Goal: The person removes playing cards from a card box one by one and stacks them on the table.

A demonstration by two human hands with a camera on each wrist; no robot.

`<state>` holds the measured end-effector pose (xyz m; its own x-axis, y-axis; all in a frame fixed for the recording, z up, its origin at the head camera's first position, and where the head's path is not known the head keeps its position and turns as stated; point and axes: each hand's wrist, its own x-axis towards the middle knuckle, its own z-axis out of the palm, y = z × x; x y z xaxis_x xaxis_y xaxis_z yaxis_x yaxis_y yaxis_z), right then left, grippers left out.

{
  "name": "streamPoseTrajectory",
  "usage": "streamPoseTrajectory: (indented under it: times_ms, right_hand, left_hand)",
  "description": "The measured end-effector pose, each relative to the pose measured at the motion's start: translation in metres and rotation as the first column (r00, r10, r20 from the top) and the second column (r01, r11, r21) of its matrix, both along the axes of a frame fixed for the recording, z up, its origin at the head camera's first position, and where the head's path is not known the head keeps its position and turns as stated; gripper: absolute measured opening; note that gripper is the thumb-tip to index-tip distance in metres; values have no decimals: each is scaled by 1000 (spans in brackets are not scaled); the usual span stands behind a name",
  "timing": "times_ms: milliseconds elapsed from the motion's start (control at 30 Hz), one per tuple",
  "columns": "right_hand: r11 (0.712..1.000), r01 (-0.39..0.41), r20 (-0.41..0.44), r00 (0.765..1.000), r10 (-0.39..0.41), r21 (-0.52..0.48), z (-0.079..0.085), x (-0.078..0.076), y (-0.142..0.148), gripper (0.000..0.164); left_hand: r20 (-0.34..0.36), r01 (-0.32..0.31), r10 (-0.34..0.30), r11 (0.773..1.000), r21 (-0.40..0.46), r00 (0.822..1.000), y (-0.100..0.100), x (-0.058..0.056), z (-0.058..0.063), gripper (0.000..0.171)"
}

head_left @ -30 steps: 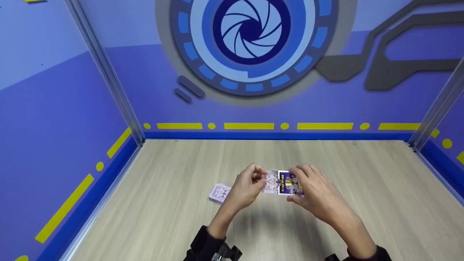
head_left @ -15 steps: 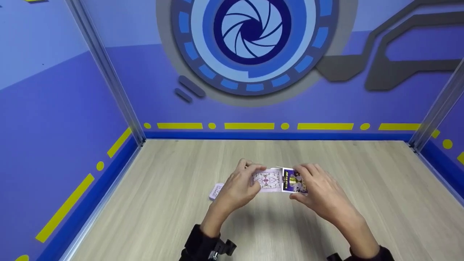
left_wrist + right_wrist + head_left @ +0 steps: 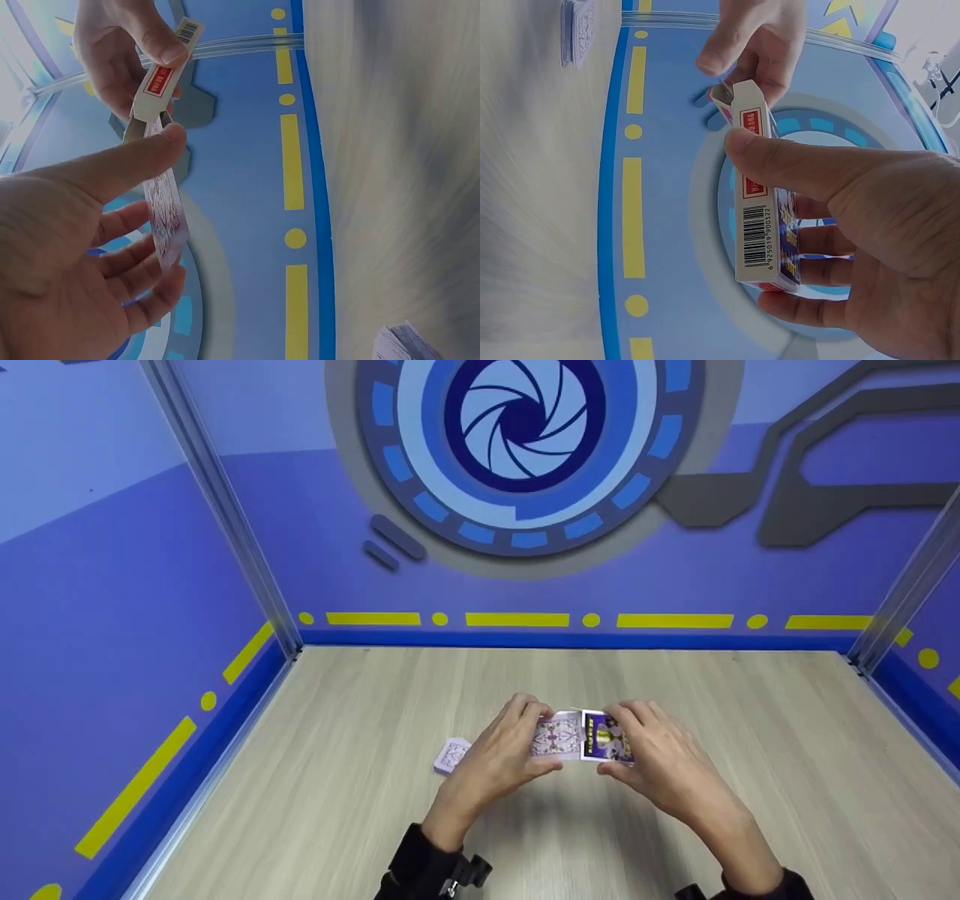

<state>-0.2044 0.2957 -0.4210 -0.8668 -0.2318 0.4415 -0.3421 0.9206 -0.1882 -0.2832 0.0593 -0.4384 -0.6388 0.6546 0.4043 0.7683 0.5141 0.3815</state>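
My left hand (image 3: pixel 499 754) holds a stack of playing cards (image 3: pixel 557 733) by its long edges, thumb on the near edge and fingers on the far one. The patterned card backs face up in the head view. At its right end the stack meets the open mouth of a card box (image 3: pixel 604 736), purple and yellow on its face. My right hand (image 3: pixel 667 757) grips that box by its sides. White box edges with a red label and a barcode (image 3: pixel 755 236) show in the right wrist view. Fingers hide the outer end of the stack in the head view.
A second stack of cards (image 3: pixel 451 754) lies on the wooden table (image 3: pixel 360 810), left of my left hand and partly covered by it. Blue printed walls (image 3: pixel 480 585) stand behind and at both sides of the table.
My left hand first shifted left from near the box's mouth, then slightly right. Its thumb now lies along the cards' near edge. More card back shows than a second ago; the right hand barely moved.
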Motion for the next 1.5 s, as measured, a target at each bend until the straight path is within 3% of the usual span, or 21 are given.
streamPoseTrajectory:
  times_ms: [133,400,833,1000,1133,1233,1500]
  right_hand:
    - [1000,8,8,1000,-8,-11,1,-1,2,70]
    - [999,17,3,1000,-17,-37,3,-1,7,70]
    - [998,37,-5,999,-38,-51,2,1,12,72]
    - [998,37,-10,999,-38,-52,2,1,13,72]
    - [998,33,-18,999,-34,-57,2,1,15,71]
    - [998,29,-22,999,-31,-56,2,1,15,71]
    - [998,32,-9,999,-32,-52,3,1,15,72]
  left_hand:
    - [-6,18,-18,1000,2,1000,-1,-4,1,62]
    - [4,-30,30,1000,9,1000,-11,-13,3,38]
    - [-42,-103,105,993,52,994,-40,-28,4,30]
    - [-59,-166,166,986,12,984,-53,-36,0,28]
    - [-10,-224,224,972,-68,975,-59,-42,-6,25]
    - [74,-243,252,963,-118,965,-62,-46,-11,23]
    - [255,-213,280,941,-263,925,-69,-53,-22,28]
